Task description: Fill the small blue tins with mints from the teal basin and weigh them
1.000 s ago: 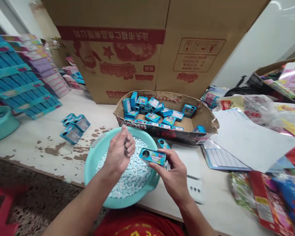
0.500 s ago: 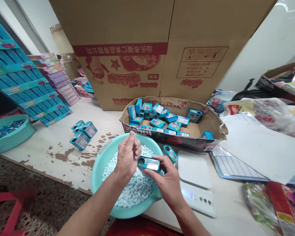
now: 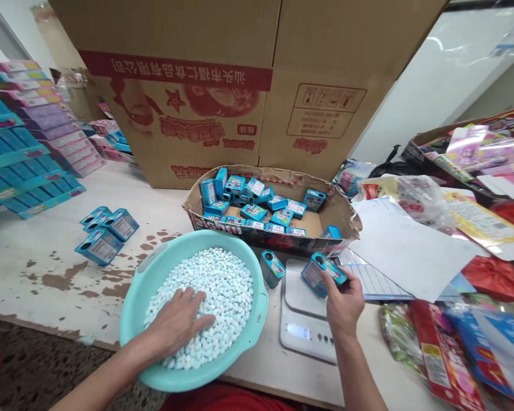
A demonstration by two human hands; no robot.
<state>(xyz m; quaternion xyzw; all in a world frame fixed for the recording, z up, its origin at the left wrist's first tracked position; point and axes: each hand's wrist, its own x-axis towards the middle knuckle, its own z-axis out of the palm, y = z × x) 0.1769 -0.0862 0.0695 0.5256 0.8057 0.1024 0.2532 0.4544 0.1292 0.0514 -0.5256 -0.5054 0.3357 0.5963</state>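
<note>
Left hand (image 3: pixel 177 325) spread flat, fingers apart, pressed into pale blue candies (image 3: pixel 223 285) in teal basin (image 3: pixel 154 268), right hand (image 3: pixel 344 302) clamped on small blue box (image 3: pixel 323 273), held over white scale (image 3: pixel 302 319) on surface (image 3: pixel 47 257)

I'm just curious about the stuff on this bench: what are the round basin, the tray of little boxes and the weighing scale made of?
The basin looks like moulded plastic: even turquoise, smooth matte rim with handle lips. The tray is brown corrugated cardboard, its edges torn and ragged, printed outside. The scale seems white plastic, smooth and slightly glossy, with a small lit display; its top plate could be something else.
</note>
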